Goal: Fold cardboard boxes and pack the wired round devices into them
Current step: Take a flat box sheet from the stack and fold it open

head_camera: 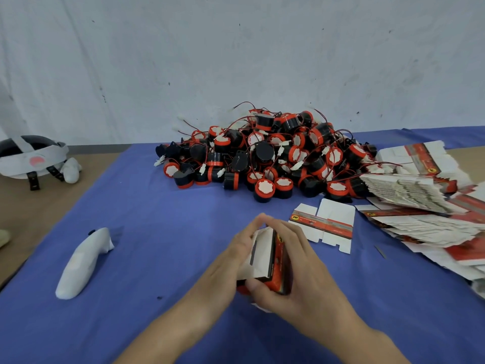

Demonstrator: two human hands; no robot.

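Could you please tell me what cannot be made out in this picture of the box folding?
Head view:
Inside of the box: covered by the left hand and right hand; contents unseen.
Print on the flat box: too small.
The stack of flat boxes: cut by the right edge.
The helmet: cut by the left edge.

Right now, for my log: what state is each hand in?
Left hand: holding the cardboard box, fingers curled round it.
Right hand: gripping the same cardboard box.
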